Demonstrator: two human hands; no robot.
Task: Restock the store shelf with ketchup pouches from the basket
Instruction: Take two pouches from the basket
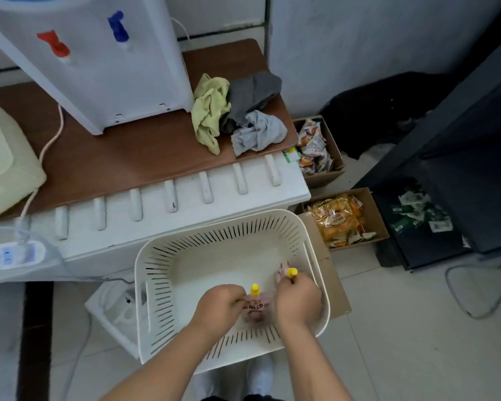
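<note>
Both hands are down inside the white slotted basket (pixel 214 224). The left hand (pixel 219 305) curls its fingers round a pink ketchup pouch (pixel 256 306), whose yellow cap stands up between the two hands. The right hand (pixel 300 299) is closed round a second pouch (pixel 287 272) against the basket's right wall; its yellow cap pokes out past the knuckles and the pouch itself is blurred. The rest of the basket floor shows bare. A flat sheet of cardboard (pixel 339 287) lies just beside the basket's right rim, and pale floor tiles (pixel 417 342) spread beyond it, crossed by a looping cable (pixel 460 287). Right behind the basket runs the white front edge of the surface (pixel 185 227), with a power strip (pixel 12 253) at its left end. On the brown top sit a cream box (pixel 0 157), a water dispenser (pixel 99 68) with red and blue taps, and a heap of crumpled cloths (pixel 237 117) near the right edge. Past that edge, on the floor, one open cardboard box of orange snack packs (pixel 342 218) sits near the basket's far right corner, and another box of packets (pixel 315 146) stands behind it. The dark shelf (pixel 446 175) stands to the right, with green and white packets (pixel 417 212) lying in its lowest bay. A black bag (pixel 388 105) slumps against the far wall.
</note>
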